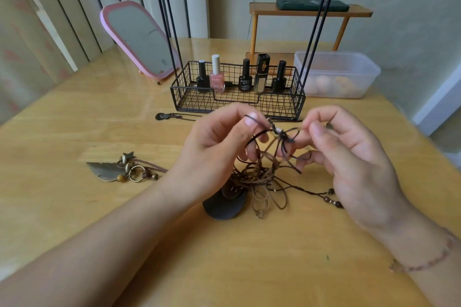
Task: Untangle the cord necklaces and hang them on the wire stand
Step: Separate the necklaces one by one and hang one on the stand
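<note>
Pinching one knot [281, 133]: two hands [219, 147], perhaps three cords [259, 177]

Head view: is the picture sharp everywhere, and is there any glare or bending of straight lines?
Head view: soft daylight with only faint shadows; pale glare on the table behind the left hand; the knot and the right hand look slightly soft; the wire stand has rods that splay outward and the table edges bow, a wide-angle effect.

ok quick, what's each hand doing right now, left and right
Left hand: pinching a dark cord of the tangled necklaces.
Right hand: pinching the same knot's cord from the other side.
</note>
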`<state>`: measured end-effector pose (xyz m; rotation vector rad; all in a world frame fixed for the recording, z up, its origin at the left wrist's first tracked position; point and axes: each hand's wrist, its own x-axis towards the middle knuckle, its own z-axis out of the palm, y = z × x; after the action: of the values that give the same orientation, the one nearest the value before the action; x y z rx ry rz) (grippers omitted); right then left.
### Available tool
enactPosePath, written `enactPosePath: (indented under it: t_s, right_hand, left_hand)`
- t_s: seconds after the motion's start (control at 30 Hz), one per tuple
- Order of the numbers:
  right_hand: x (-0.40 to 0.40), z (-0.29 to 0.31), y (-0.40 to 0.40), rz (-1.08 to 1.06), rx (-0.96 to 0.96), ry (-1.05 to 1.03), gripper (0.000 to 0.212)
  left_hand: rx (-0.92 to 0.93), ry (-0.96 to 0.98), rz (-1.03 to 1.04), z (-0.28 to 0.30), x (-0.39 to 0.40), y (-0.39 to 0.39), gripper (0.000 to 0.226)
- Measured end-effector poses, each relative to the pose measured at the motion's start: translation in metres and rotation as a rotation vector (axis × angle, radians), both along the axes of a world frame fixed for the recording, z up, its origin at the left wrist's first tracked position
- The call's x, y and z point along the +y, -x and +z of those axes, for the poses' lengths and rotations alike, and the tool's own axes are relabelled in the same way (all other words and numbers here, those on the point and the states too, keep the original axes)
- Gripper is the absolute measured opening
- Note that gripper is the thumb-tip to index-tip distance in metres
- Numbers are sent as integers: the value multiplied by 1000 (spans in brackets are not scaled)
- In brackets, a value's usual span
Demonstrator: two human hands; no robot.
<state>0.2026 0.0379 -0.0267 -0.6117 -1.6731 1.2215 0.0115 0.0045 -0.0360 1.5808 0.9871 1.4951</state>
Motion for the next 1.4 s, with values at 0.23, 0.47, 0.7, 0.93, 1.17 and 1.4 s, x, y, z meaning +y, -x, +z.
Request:
enactPosePath:
  t_s: [0.23, 0.47, 0.7, 0.93, 1.17, 1.4]
  right_hand:
    - [-1, -5, -1, -114, -49, -282, 35]
    - [-3, -4, -5, -260, -333, -839, 54]
    - [6, -12, -5, -242, -288, -528, 7]
    - [3, -6, -3, 15, 16, -40, 25]
    - [4, 0, -6, 126, 112, 230, 36]
    - [5, 7, -5, 76, 163, 337, 10]
  left_hand:
    - [-93, 158, -79, 4, -2, -1, 40]
    - [-249, 306, -176, 9, 0, -1, 58]
    - [-261, 346, -235, 12, -1, 0, 61]
    - [-197, 421, -308, 10, 1, 3, 79]
    - [-476, 390, -278, 12, 2, 8, 78]
    - [-417, 464, -248, 14, 3, 13, 93]
